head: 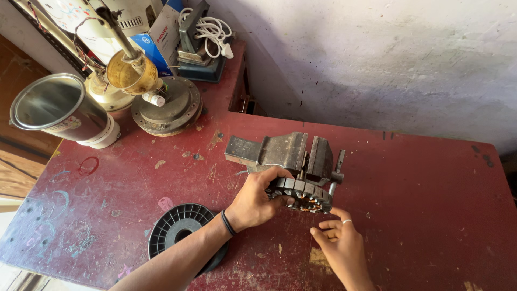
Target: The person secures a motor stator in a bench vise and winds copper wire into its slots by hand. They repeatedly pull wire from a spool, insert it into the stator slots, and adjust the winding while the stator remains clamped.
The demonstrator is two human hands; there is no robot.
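Red tabletop (420, 178): left hand (256, 202) clenched around the stator (301, 194) by the vise (291, 153); right hand (342, 245) loosely curled, empty (thin copper winding could snag or snap)

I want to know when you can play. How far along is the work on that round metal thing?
Done: the stator sits clamped in the vise. In hand: the left hand steadies its rim while the right hand pinches something too fine to see beside its copper coils. Left: I can't tell how many slots are wound; the black spool lies flat and looks bare.
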